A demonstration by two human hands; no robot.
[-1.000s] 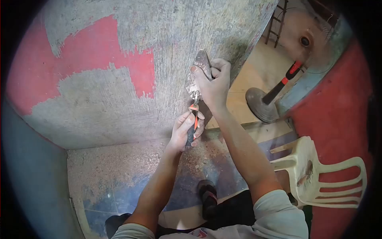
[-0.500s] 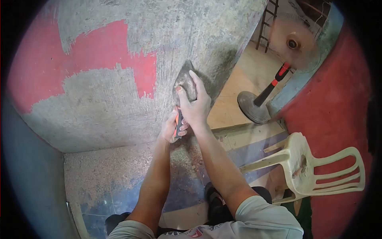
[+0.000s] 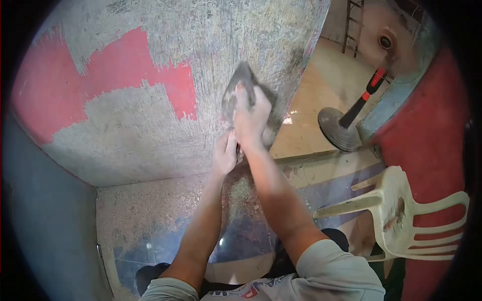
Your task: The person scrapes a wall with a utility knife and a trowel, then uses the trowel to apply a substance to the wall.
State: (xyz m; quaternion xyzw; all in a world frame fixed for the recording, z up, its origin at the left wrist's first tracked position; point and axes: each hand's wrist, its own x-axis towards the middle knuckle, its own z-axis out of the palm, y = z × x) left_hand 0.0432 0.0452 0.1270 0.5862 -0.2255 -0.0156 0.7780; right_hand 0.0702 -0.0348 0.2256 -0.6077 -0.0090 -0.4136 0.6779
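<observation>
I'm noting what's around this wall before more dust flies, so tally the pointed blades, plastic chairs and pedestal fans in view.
Pointed blade: 1
Plastic chair: 1
Pedestal fan: 1
Total: 3

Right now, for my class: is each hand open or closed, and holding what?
Left hand: closed, grip around the trowel at its mostly hidden handle.
Right hand: closed on the trowel's blade, thumb along it.
</observation>
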